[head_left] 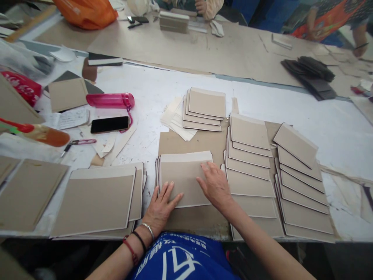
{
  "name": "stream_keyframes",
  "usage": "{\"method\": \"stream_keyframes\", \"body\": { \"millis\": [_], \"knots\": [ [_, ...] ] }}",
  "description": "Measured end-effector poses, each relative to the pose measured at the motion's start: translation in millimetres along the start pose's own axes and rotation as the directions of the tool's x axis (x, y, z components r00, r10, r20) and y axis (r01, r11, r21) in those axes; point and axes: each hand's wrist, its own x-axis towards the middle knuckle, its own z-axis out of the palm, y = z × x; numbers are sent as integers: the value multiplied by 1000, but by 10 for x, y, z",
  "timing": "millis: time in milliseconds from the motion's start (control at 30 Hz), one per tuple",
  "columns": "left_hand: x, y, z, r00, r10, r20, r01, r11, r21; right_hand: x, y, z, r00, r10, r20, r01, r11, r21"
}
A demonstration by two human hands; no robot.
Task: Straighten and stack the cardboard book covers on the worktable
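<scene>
In front of me lies a small stack of beige rectangular panels with a pale strip along the top edge (183,175). My left hand (163,202) rests on the stack's lower left corner, fingers spread. On its right side my right hand (215,182) touches the top panel, fingers apart and nothing gripped. Beneath the stack is a brown board (192,221). Close to my right hand, similar panels overlap in a column (250,159). Larger beige panels (96,202) are piled to the left of my left hand.
A fanned column of panels (303,194) lies at far right, and a smaller pile (205,107) sits behind. To the left are a pink bottle (109,100), a phone (110,124) and an orange glue bottle (43,133). Two other people work across the table.
</scene>
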Motion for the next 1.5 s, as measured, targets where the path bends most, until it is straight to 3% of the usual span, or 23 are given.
{"method": "stream_keyframes", "body": {
  "millis": [133,267,400,500,600,833,1067,1267,1300,1367,1433,1500],
  "knots": [
    [14,-6,-22,1000,23,-7,-23,1000,-2,14,-113,324,988,-145,-52,147,989,32],
    [9,-12,-44,999,17,-34,-18,1000,-5,-9,-93,546,987,-161,-15,162,986,36],
    [95,17,-54,995,-14,-101,11,1000,-29,-10,-66,577,987,-161,-14,161,986,42],
    [293,70,-30,985,-122,-121,114,991,-75,-7,-70,568,988,-155,-15,155,986,53],
    [510,130,34,967,-246,-73,237,965,-113,-8,-72,556,988,-152,-9,152,985,76],
    [606,141,142,969,-240,65,247,957,-150,-9,-57,548,992,-121,24,116,985,129],
    [615,126,137,968,-239,79,248,959,-139,8,-87,643,990,128,-63,-121,988,97],
    [566,139,182,963,-262,-57,247,952,-183,40,-58,763,907,383,-177,-356,919,169],
    [529,140,209,943,-316,-103,290,933,-213,41,-36,781,885,427,-182,-391,898,204],
    [427,139,286,845,-510,-161,448,839,-310,41,19,807,848,501,-172,-444,849,286],
    [310,130,377,709,-697,-105,598,674,-434,39,73,818,830,538,-144,-462,809,362],
    [214,118,449,629,-778,-3,655,532,-537,39,115,820,830,545,-123,-454,786,420]
  ]
}}
